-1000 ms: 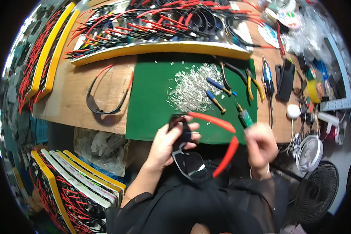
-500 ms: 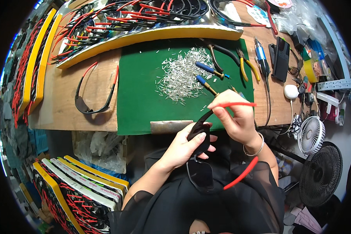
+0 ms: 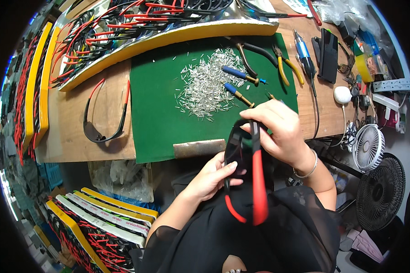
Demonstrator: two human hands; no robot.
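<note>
A pair of black sunglasses (image 3: 259, 184) with red temple tips is held between my hands, just in front of the bench edge. Its temples point down toward my lap. My right hand (image 3: 280, 129) pinches the frame at one hinge corner. My left hand (image 3: 212, 177) grips the other side, thumb and fingers around the dark frame; part of the lenses is hidden. Beyond them, a pile of small silver pins (image 3: 207, 82) lies on the green mat (image 3: 157, 100). Two blue-handled screwdrivers (image 3: 234, 72) rest on and beside the pile. A second pair of sunglasses (image 3: 105, 136) lies on the wood at left.
Black-handled pliers (image 3: 259, 52) and yellow-handled cutters (image 3: 287, 68) lie at the mat's far right. Beside them are a blue pen-shaped tool (image 3: 305, 57) and a black phone (image 3: 328, 57). Yellow-edged trays (image 3: 168, 38) of glasses stand behind and left. Two fans (image 3: 369, 148) stand right.
The sunglasses have turned: their red-tipped temples now hang downward, where one pointed right before. My right hand has shifted from a red temple to the frame's corner. The view has tilted slightly.
</note>
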